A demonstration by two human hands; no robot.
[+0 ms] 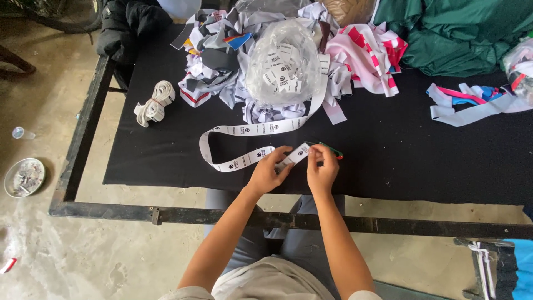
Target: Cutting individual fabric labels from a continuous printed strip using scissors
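A long white label ribbon with dark printed marks loops across the black table. My left hand pinches the ribbon's end near the front edge. My right hand holds the same end beside it, fingers closed on the strip. Small scissors with a red and green handle lie just behind my right hand, partly hidden. A clear plastic bag full of cut white labels sits further back.
A pile of grey, white and pink ribbon scraps and green fabric fill the table's far side. A bundled white strap lies at the left. A metal frame borders the table. A dish rests on the floor.
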